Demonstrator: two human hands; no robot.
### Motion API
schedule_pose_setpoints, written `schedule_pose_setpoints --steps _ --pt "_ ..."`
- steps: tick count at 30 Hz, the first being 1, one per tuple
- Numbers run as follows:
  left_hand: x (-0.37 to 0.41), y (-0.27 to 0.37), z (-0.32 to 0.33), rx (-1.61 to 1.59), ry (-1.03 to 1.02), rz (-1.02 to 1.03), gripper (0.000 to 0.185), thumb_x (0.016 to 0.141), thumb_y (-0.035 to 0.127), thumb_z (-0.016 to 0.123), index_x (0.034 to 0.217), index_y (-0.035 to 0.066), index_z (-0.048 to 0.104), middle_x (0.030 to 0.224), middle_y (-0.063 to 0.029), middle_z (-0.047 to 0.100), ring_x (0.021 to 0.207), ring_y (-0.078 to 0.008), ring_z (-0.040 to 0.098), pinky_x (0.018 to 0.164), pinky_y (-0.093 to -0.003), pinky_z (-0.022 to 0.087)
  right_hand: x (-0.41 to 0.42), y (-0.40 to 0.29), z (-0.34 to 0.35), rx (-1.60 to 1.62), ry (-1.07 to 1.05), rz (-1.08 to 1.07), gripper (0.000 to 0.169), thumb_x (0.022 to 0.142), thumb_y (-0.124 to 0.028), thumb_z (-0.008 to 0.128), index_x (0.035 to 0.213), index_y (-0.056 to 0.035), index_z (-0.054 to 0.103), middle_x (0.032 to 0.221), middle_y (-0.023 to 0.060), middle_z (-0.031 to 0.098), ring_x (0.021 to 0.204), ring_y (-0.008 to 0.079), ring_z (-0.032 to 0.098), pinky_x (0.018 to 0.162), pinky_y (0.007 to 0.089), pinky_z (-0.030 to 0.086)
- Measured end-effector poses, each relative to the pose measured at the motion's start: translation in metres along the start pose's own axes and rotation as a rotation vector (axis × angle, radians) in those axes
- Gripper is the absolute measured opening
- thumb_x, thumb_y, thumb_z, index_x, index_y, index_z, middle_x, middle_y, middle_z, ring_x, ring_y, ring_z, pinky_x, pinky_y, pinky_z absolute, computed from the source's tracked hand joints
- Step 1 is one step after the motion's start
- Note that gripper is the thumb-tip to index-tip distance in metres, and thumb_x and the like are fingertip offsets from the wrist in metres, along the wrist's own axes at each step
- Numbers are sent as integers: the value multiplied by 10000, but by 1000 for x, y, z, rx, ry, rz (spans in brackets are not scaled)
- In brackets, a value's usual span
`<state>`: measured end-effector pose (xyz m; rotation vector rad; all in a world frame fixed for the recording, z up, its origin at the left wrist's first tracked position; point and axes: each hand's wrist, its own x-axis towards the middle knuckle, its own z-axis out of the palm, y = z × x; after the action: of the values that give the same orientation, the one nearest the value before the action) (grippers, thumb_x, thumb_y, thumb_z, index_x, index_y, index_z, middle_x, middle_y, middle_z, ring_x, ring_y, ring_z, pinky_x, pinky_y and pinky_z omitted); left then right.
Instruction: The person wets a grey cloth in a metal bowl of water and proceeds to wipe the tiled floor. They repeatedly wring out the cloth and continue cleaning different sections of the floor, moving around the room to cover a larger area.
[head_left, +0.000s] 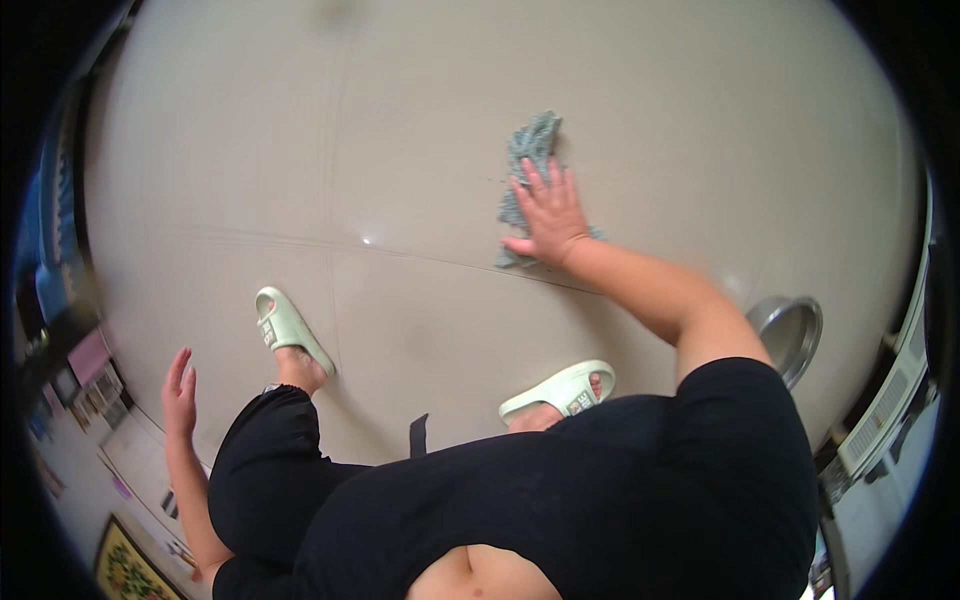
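Note:
A crumpled grey-green cloth (534, 142) lies on the tiled floor (420, 157), ahead of my body and right of the middle. My right hand (553, 217) rests flat on it with the fingers spread, pressing it from above rather than gripping it. Parts of the cloth stick out beyond the fingertips and below the thumb. My left hand (180, 390) is raised at the left beside my knee, its fingers extended and nothing in it.
A round metal basin (801, 341) stands on the floor by my right arm. My feet wear pale green slides (289, 322), set wide apart. Blue furniture (56, 217) and shelves lie at the left edge, a white slatted unit (889, 401) at the right.

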<state>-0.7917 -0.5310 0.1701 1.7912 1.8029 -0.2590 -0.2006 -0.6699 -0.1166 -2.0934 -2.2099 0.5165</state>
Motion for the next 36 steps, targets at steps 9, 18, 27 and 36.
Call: schedule_pose_setpoints --steps 9,18,27,36 --pt "-7 2 49 -815 162 -140 416 941 194 450 1323 38 399 1309 -104 474 1232 -208 418 1032 -342 305 215 -200 63 31 58 -144 803 753 -618 515 1367 -128 348 1472 106 188 1331 385 144 1075 523 126" --pt "-39 14 60 -837 146 -118 459 925 250 478 1316 23 400 1280 -130 495 1198 -227 455 1022 -355 315 360 -305 74 -24 28 -700 461 854 -311 497 1301 -215 436 1432 -34 304 1340 233 228 1096 378 205" --pt "-46 21 56 -828 114 -137 459 920 260 474 1309 23 410 1251 -133 519 1167 -231 481 1005 -361 337 167 -274 88 236 -456 -1144 357 868 -270 440 1194 -150 524 1230 84 471 1083 252 460 936 350 405" --pt "-29 47 39 -766 17 -56 467 915 264 477 1319 40 405 1262 -119 513 1166 -224 480 1003 -358 335 -68 -183 47 974 -1040 -646 332 752 -103 516 1070 -147 603 1119 97 565 987 301 553 807 392 480"
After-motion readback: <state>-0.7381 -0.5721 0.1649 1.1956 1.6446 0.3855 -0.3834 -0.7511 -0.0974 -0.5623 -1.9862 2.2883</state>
